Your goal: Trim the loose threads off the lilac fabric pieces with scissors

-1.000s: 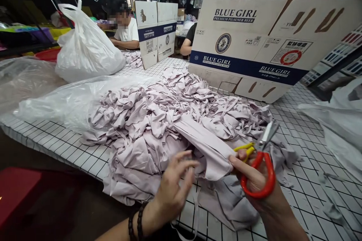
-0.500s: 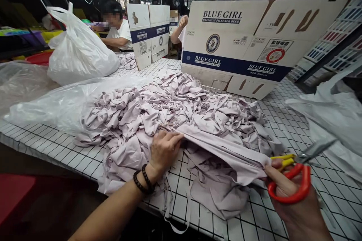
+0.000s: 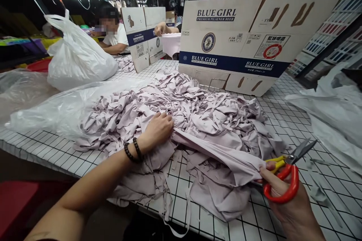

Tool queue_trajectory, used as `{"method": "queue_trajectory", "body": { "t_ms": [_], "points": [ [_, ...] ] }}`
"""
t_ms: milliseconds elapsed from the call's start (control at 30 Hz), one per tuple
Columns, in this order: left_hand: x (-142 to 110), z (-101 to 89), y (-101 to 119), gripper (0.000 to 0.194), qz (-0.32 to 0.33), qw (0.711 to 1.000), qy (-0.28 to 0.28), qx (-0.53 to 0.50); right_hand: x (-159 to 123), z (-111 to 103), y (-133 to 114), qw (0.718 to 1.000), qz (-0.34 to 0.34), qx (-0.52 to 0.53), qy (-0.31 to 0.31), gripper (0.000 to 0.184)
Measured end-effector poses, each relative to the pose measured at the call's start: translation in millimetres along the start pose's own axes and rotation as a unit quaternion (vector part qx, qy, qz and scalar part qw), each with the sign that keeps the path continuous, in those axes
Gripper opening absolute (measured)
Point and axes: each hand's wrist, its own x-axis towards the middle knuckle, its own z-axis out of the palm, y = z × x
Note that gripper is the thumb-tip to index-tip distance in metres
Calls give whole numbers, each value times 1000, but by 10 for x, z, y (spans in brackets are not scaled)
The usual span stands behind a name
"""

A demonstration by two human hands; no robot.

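Note:
A pale lilac fabric piece is stretched between my two hands across the front of a fabric heap. My left hand, with dark beads at its wrist, is closed on the piece's far end at the heap; its fingertips are partly hidden. At the right, my right hand pinches the near end between thumb and finger. Scissors with red and yellow handles hang on that same hand, their blades pointing up and right, away from the cloth. Below the stretched piece lies more loose fabric.
Two printed cardboard sheets stand upright at the back of the gridded table. Behind them, a co-worker's hand holds up lilac cloth. Another person sits at the back left. Plastic bags rest left and right.
My left hand went from open to gripping the fabric piece, then moved up and left into the heap. My right hand moved right, keeping cloth and scissors. A co-worker's hand came out holding cloth.

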Motion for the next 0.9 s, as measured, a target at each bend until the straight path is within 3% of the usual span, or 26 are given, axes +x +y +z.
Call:
{"method": "queue_trajectory", "body": {
  "t_ms": [100,167,233,300,400,500,633,767,833,900],
  "points": [
    [37,-120,-26,13,33,999,8,-15,11,-21,4,1000,-14,15,9,32],
    [6,-231,48,15,21,998,31,-43,30,-25,7,999,-23,25,14,31],
    [-54,-361,182,20,-20,990,44,-132,59,-17,7,999,-33,30,15,30],
    [-131,-479,336,21,-58,956,-24,-286,96,5,6,999,-43,30,13,29],
    [-276,-543,509,13,-81,831,-235,-498,155,58,-1,999,-50,20,1,30],
    [-466,-435,579,22,-139,707,-351,-598,199,125,-32,998,-58,15,-5,32],
    [-766,-149,644,46,-231,592,-395,-664,212,224,-111,998,-60,12,-17,30],
    [-970,145,781,44,-309,465,-389,-733,168,315,-180,998,-56,-3,-38,28],
    [-1001,288,860,45,-336,421,-395,-744,137,347,-198,997,-57,-15,-45,28],
    [-1004,425,932,44,-344,396,-397,-753,118,357,-212,996,-62,-32,-51,28]
  ]
}}
